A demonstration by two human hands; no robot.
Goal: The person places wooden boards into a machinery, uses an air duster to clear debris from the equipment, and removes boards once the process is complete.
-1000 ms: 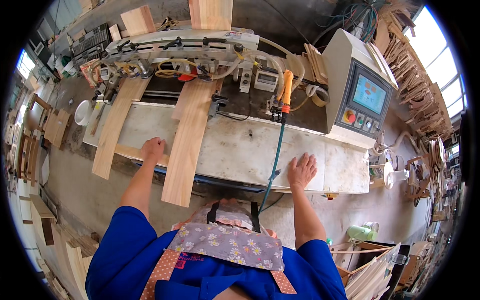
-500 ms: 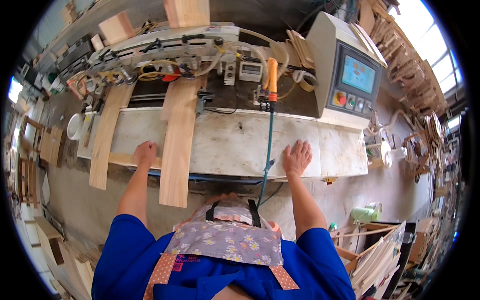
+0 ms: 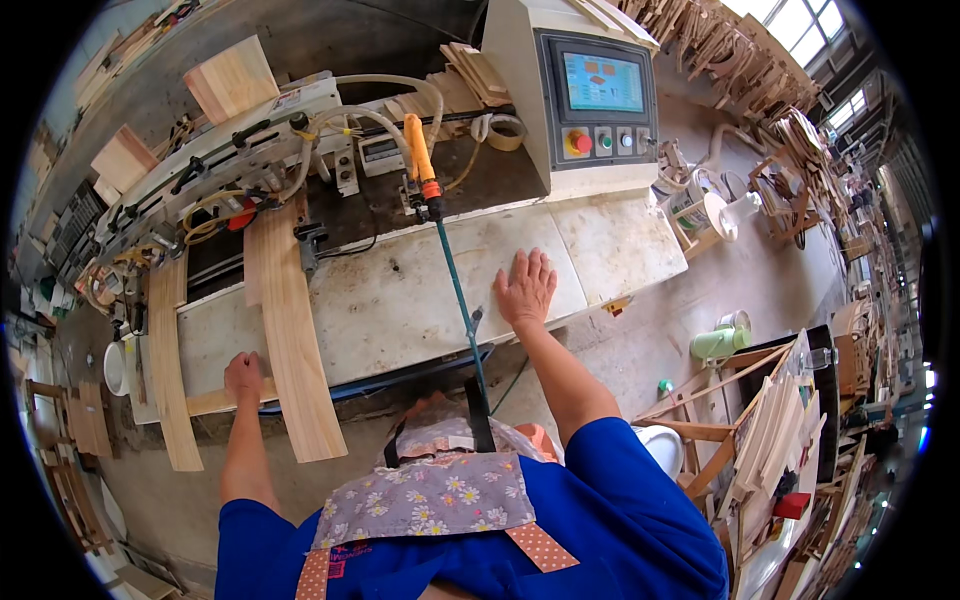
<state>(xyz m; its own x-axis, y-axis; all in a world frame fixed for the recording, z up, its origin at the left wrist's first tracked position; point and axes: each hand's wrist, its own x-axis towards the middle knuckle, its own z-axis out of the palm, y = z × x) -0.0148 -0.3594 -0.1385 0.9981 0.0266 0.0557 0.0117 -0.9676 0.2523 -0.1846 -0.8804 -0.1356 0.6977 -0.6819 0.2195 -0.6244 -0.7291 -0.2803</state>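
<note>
My left hand [image 3: 243, 378] is curled into a fist, resting at the front edge of the machine table by a narrow wood strip [image 3: 210, 402]; nothing shows in it. Two long pale boards lie on either side of that hand: a narrower board [image 3: 174, 370] to its left and a wider board [image 3: 290, 350] to its right. Both reach from under the machine's clamp beam [image 3: 215, 160] out past the table's front edge. My right hand [image 3: 525, 288] lies open and flat on the white table top [image 3: 420, 290], fingers spread, right of the teal hose [image 3: 452, 275].
An orange tool [image 3: 421, 155] hangs on the hose over the table. The control box [image 3: 600, 90] with a screen and buttons stands at the back right. A wooden frame holding wood strips [image 3: 765, 440] is at the right, and a white bucket [image 3: 116, 368] at the left.
The view has swung to the right, so the machine and boards sit further left and lower. Both hands keep their places on the table, the left closed, the right flat.
</note>
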